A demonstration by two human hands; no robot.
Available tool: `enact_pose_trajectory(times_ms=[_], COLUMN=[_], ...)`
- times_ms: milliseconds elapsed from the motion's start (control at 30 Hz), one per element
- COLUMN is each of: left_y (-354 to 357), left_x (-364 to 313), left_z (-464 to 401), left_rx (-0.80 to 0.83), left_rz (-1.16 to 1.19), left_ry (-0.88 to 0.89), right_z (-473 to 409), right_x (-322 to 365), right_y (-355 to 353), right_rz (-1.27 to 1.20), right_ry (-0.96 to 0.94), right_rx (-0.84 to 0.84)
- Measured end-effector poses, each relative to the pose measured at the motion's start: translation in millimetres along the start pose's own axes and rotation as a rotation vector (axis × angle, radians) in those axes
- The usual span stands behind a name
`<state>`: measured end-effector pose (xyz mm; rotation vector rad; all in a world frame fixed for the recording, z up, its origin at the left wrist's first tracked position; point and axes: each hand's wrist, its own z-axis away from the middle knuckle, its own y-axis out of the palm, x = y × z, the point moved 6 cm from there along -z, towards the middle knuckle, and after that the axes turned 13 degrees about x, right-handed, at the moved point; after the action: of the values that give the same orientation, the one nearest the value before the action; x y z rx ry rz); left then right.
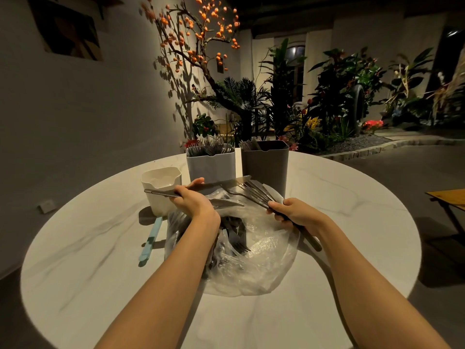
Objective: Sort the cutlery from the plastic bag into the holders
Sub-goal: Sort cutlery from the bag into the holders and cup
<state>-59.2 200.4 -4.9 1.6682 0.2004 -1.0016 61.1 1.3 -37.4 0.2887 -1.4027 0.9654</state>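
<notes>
A clear plastic bag (pixel 261 258) with several pieces of dark cutlery lies open in the middle of the round table. My left hand (pixel 193 200) grips table knives (pixel 226 183) held level above the bag, blades pointing right. My right hand (pixel 294 212) grips a bunch of forks (pixel 254 192), tines up and to the left, handles sticking out toward me. Behind the bag stand three holders: a cream one (pixel 161 182) at the left, a light grey one (pixel 211 165) full of forks, and a darker grey one (pixel 264 162) with a few pieces.
A light blue utensil (pixel 151 238) lies flat on the table (pixel 352 210) left of the bag. Plants and a tree with orange fruit fill the room behind. A wooden stool (pixel 448 197) stands off the table's right edge.
</notes>
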Motion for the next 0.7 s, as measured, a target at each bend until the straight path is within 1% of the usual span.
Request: enact_pose_trajectory(times_ms=[100, 167, 367, 567, 700], left_y=[1, 3, 3, 2, -3], left_x=[-2, 0, 1, 0, 1], left_z=[-3, -1, 6, 3, -7], left_rx=[0.021, 0.006, -0.036, -0.082, -0.099], left_rz=[-0.019, -0.056, -0.136, -0.111, -0.029], left_ry=[0.037, 0.034, -0.056, -0.055, -0.050], right_z=[1, 3, 4, 3, 0], right_x=[1, 3, 4, 3, 1], right_y=[1, 2, 6, 7, 5], right_rz=[0.001, 0.024, 0.041, 0.027, 0.018], right_ry=[0.002, -0.011, -0.037, -0.055, -0.058], right_rx=[0.016, 0.023, 0.084, 0.119, 0.117])
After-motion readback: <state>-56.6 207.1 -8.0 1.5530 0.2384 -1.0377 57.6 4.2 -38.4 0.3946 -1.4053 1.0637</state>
